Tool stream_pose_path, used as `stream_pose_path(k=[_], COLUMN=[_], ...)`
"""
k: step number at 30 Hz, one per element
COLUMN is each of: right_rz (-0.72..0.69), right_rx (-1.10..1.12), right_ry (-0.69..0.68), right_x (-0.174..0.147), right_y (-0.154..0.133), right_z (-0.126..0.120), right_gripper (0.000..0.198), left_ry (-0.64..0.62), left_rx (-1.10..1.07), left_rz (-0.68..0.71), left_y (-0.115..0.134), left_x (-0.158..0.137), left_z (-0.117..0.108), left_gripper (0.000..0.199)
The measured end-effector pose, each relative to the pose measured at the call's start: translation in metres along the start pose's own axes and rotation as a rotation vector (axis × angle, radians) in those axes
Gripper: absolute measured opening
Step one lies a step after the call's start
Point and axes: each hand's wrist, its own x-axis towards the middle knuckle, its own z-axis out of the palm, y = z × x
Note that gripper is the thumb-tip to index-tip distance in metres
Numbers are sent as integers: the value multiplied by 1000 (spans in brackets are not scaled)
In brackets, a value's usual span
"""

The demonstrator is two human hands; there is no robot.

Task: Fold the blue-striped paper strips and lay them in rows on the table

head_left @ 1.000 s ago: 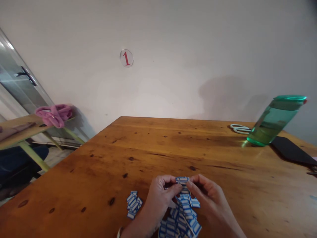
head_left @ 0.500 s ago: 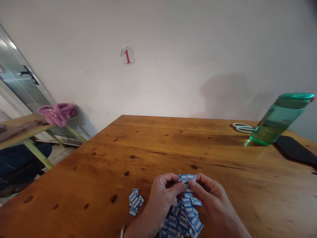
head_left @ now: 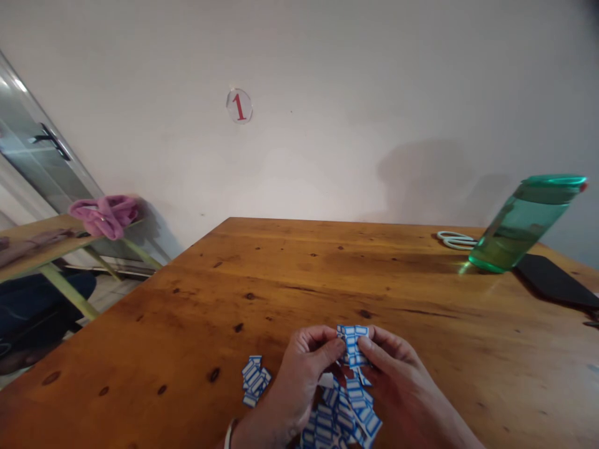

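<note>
Between both hands is a small sheet of blue-bordered white labels, held up just above the table. My left hand pinches its left edge between thumb and fingers. The right edge is gripped the same way by my right hand. Below and between the wrists lies a heap of similar label pieces, partly covered by my hands. Left of my left hand sits a smaller pile of label pieces.
A green water bottle stands at the right, beside a black phone-like slab and a coiled white cable. The wooden table meets the wall behind. To the left, a second table holds a pink cloth.
The labels between my hands have shifted, and more of their face shows now, with the thumbs lying further apart. The whole view has moved slightly.
</note>
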Motion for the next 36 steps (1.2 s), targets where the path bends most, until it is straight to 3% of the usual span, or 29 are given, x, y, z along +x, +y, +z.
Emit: stream_pose_path(k=[5,8,16,23,30,36], right_rz=[-110,-192,-147,-207,-281,-221], right_rx=[-291,-408,-276,-373,-394,-426], right_ry=[200,251,345,274,309,266], right_x=[-1,-1,-4,-2,0,-1], right_y=[1,3,2,5,6,-1], right_z=[5,4,9,2,1,8], right_gripper=[26,32,33,31,32,31], left_ry=[102,168,198,156,134,127], left_rx=[199,235,271,303,321,320], left_rz=[182,214,129,87,38,55], left_y=[-3,-4,-5,-5,-2,-1], left_x=[3,3,0,1,0,-1], left_z=[-3,-3,-1,-1,3,3], left_gripper=[24,22,22,29,28,25])
